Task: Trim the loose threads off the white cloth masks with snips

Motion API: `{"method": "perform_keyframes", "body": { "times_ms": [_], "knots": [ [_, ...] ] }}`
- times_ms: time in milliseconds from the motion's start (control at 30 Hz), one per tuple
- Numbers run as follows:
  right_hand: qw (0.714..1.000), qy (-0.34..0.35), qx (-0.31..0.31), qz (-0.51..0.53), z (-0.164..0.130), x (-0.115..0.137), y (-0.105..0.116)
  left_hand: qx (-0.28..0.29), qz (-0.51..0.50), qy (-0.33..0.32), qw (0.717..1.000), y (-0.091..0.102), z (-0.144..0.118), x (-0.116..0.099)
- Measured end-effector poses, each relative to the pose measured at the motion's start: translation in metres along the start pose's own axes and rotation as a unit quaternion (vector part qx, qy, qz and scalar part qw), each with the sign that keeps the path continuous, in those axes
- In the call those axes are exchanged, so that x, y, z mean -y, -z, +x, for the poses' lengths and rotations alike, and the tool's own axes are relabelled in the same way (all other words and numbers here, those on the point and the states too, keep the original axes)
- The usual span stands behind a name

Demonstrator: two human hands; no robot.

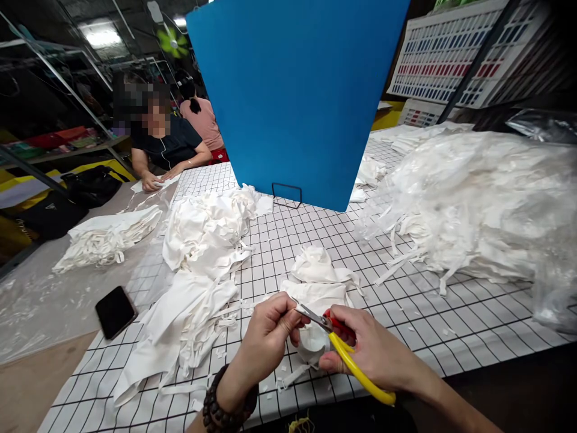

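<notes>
My right hand (376, 349) grips a pair of scissors (360, 370) with one yellow and one red handle. Their blades point left, with the tips at my left fingertips. My left hand (273, 325) is closed in a pinch on a white fabric piece (315, 340), part of which hangs below the blades. Just beyond both hands lies a small heap of white fabric pieces (315, 276) with straps. To the left is a larger crumpled pile of white fabric (198, 234), and more pieces with loose straps (180, 319) spread toward me.
A tall blue board (293, 96) stands on the gridded tabletop (279, 237). Bagged white fabric (487, 198) fills the right side. A phone (116, 311) lies left, near a stack of white pieces (110, 234). A co-worker (166, 138) handles white fabric across the table.
</notes>
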State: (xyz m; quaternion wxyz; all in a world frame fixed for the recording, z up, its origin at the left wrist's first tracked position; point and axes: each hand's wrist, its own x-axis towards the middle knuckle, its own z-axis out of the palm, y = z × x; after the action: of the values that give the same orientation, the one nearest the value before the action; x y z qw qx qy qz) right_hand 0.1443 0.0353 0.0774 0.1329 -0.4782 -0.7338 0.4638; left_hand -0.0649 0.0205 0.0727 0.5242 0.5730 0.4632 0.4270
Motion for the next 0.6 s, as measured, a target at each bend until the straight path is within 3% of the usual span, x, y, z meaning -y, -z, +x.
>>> {"method": "perform_keyframes", "body": {
  "times_ms": [300, 600],
  "knots": [
    [0.999, 0.027, -0.034, -0.010, 0.0020, 0.0016, -0.0018, 0.012, 0.031, -0.013, 0.999, -0.0034, 0.0002, -0.0016],
    [0.999, 0.027, -0.021, -0.018, 0.0038, -0.0052, -0.0023, 0.012, 0.033, -0.006, 0.999, -0.0002, -0.0017, -0.0006]
  ]
}}
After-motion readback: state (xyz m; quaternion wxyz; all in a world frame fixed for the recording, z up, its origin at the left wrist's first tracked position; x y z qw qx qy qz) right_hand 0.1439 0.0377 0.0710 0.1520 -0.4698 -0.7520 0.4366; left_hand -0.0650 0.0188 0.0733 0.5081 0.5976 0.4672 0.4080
